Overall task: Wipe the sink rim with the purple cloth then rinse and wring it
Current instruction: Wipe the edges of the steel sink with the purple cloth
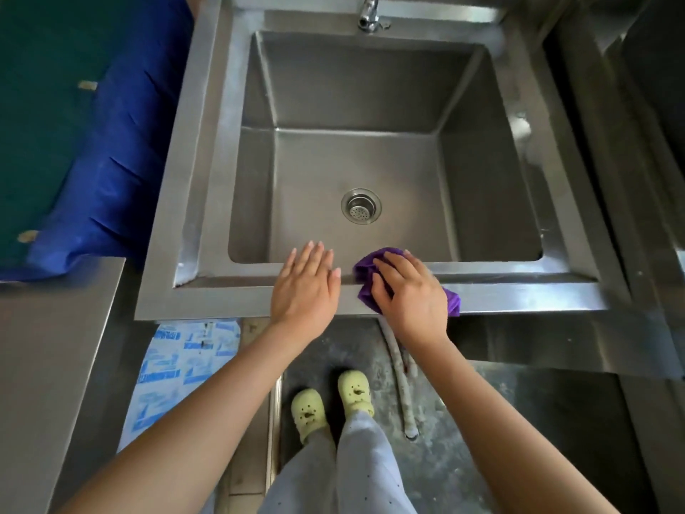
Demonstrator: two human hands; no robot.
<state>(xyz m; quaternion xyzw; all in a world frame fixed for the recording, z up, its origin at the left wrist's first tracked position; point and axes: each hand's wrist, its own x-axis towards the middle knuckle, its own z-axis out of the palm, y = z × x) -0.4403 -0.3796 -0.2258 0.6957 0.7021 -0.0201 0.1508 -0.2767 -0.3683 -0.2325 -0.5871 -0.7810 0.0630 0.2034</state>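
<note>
A steel sink fills the view, and its near rim [519, 291] runs across the middle. My right hand [409, 294] presses the bunched purple cloth [365, 270] flat on the near rim, fingers spread over it. Cloth shows left of the fingers and at the wrist side. My left hand [305, 287] lies flat on the same rim just left of the cloth, fingers together, holding nothing. The basin is dry-looking, with a round drain strainer [361, 205] near its front. The faucet [369, 13] stands at the back rim, with no water running.
A blue and green sheet [111, 142] covers the surface left of the sink. A steel counter [48, 365] is at the near left, more steel to the right [630, 179]. Below the rim lie a printed sack [185, 365], a hose [404, 383] and my feet in green clogs [333, 406].
</note>
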